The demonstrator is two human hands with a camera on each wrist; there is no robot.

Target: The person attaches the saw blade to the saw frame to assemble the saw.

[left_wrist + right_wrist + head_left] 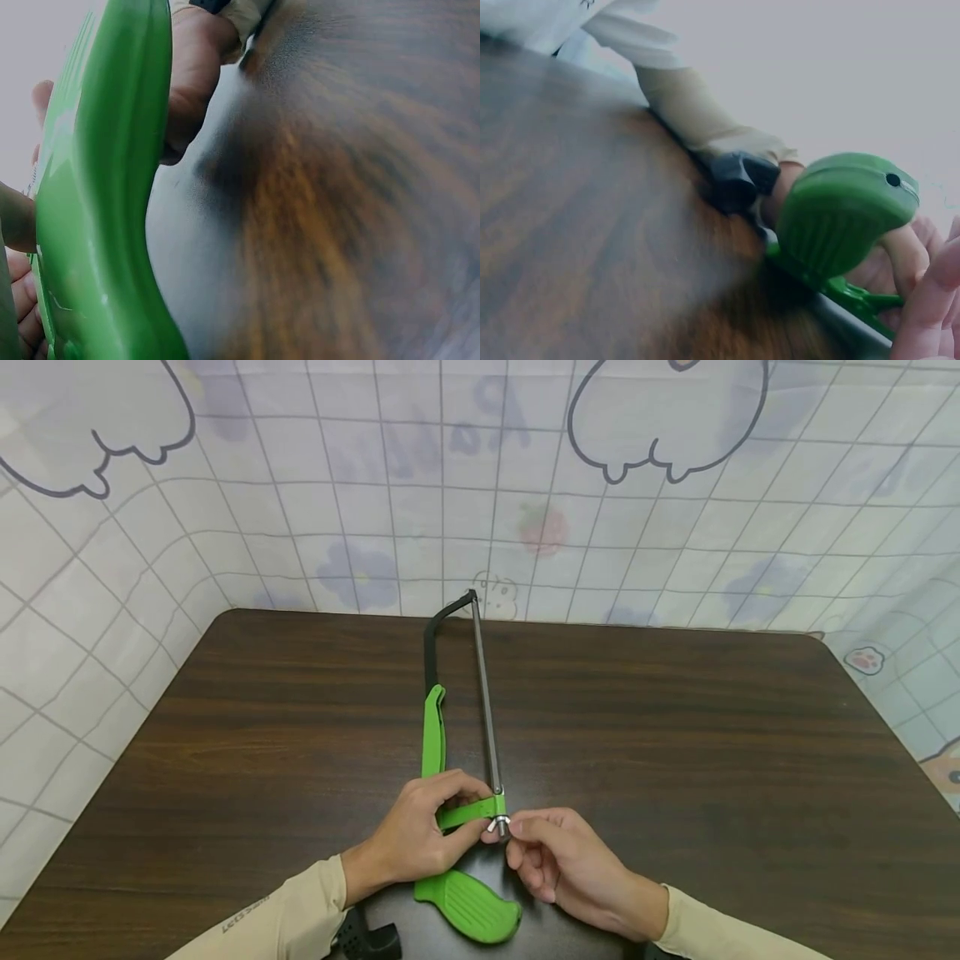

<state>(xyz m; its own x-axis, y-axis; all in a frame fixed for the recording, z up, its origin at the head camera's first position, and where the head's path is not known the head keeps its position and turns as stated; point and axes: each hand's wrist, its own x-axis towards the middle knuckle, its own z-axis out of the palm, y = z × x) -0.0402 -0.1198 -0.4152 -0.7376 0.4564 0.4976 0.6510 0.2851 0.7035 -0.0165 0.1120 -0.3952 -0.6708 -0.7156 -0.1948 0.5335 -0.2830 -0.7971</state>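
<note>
A hacksaw (433,735) with a green handle and a black front frame lies on the table, its far end pointing away from me. Its thin metal blade (486,693) runs along the right side to a green arm near the handle, where a silver wing nut (500,827) sticks out. My left hand (420,835) grips the saw around that green arm. With curled fingers, my right hand (573,868) pinches the wing nut from the right. The grip (97,150) fills the left side of the left wrist view, and its rounded end (847,195) shows in the right wrist view.
The dark wood-grain table (675,718) spreads out on both sides of the saw. A white gridded cloth (420,452) with printed figures hangs behind and beside it. A black wrist device (739,180) sits on my left wrist, close to the table.
</note>
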